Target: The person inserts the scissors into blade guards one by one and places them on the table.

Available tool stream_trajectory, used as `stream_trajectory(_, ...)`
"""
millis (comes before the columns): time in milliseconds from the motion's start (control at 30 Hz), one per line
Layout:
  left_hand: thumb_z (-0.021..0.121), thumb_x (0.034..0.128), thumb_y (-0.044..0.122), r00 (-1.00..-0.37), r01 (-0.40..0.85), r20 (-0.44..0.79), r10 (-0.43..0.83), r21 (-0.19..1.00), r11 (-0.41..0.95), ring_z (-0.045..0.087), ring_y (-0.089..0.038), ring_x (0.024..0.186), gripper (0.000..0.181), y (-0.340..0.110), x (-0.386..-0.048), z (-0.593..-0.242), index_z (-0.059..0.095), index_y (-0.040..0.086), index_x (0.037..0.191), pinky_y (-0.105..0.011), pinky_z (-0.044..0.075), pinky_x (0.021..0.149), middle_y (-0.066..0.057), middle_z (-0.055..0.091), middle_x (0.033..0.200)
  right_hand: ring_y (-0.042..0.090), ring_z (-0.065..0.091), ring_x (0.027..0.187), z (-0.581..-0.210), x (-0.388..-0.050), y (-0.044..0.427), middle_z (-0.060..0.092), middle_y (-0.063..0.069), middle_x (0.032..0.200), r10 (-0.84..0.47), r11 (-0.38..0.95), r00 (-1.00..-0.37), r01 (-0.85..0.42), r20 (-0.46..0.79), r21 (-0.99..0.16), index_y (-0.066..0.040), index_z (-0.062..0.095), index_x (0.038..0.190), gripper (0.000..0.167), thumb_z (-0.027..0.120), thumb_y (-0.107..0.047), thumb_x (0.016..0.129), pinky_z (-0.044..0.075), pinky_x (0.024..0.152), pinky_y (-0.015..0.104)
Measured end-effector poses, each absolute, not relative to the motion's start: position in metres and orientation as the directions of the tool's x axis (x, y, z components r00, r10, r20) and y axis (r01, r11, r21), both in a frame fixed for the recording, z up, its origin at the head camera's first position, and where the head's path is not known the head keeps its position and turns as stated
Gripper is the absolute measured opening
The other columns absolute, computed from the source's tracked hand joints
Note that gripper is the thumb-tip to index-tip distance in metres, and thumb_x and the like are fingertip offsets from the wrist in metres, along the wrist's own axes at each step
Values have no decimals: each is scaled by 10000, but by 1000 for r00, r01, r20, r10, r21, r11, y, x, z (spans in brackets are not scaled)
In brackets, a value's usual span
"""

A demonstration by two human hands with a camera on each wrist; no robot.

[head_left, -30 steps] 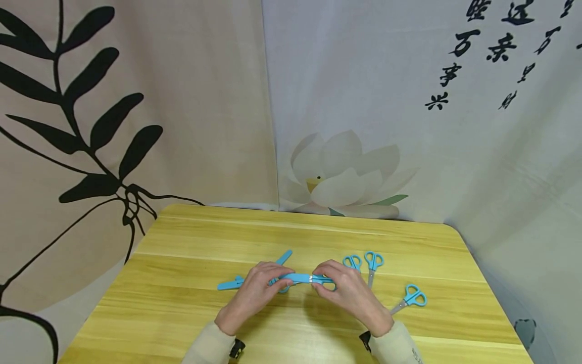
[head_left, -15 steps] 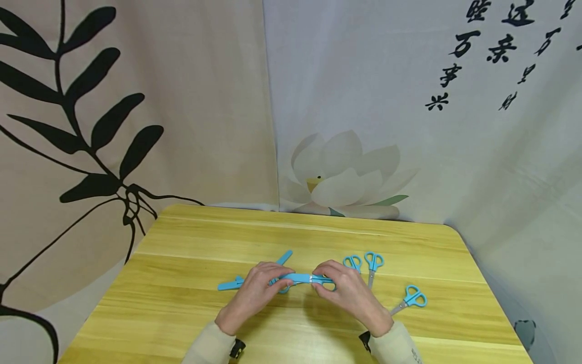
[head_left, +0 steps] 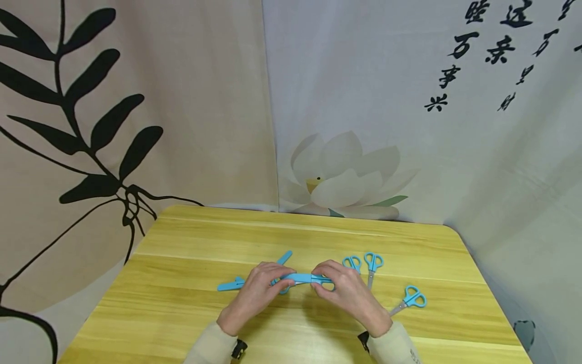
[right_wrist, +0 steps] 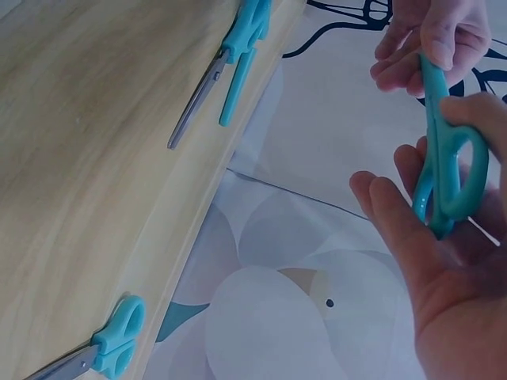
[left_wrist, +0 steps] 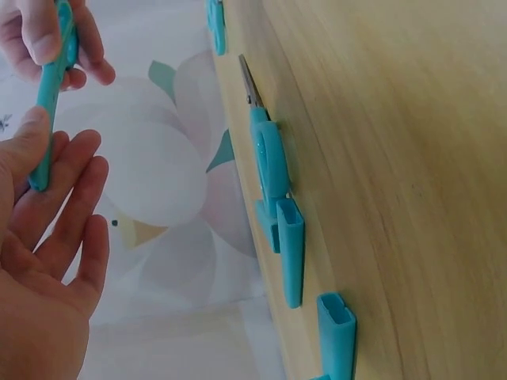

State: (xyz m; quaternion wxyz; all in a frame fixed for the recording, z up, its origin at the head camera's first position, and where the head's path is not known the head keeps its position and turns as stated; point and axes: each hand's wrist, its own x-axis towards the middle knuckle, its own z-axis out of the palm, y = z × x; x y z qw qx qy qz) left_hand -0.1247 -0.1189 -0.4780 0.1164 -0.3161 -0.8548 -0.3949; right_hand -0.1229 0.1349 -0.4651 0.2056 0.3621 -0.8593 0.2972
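Observation:
Over the middle of the table, both hands hold one pair of light-blue scissors [right_wrist: 459, 174] in line with its blade cover [head_left: 295, 277]. My left hand [head_left: 256, 289] pinches the cover between thumb and fingers. My right hand [head_left: 352, 293] grips the scissors by the handles, thumb on top. No blade shows between cover and handles. Below the hands, another pair of scissors [left_wrist: 269, 158] lies on the table. Loose blue covers lie beside the left hand, one pointing left [head_left: 229, 286] and one pointing away [head_left: 285, 257]; the left hand partly hides them in the head view.
Uncovered blue-handled scissors lie to the right: two at the back, one [head_left: 352, 262] left of the other [head_left: 374, 262], and one nearer [head_left: 414, 297] by the right forearm. The wooden table [head_left: 204, 232] ends against a printed curtain [head_left: 218, 101].
The short silver strip of blade between the cover and the handles has disappeared as cover and scissors came together. Both hands have otherwise stayed nearly in place.

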Motion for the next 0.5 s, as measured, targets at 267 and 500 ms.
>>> stream_trajectory(267,758,944,233,-757,651,452,472,579,491,695,-132,1014,213,-119,-124,-479,790,148,1137,-399,567,888,79,768,1066,119,717,863,-469,-123,135,736,-19,1024,-508,548,-635,-759,581,-351,-104,762,983,199,879,-134,826,602,720,260)
stream_trajectory(500,803,911,193,-750,659,438,495,554,509,696,-132,1047,186,-119,-123,-482,794,167,1095,-538,531,978,87,765,1075,110,710,862,-479,-124,138,731,-23,1020,-518,515,-619,-777,591,-362,-111,752,988,206,877,-124,825,597,708,259)
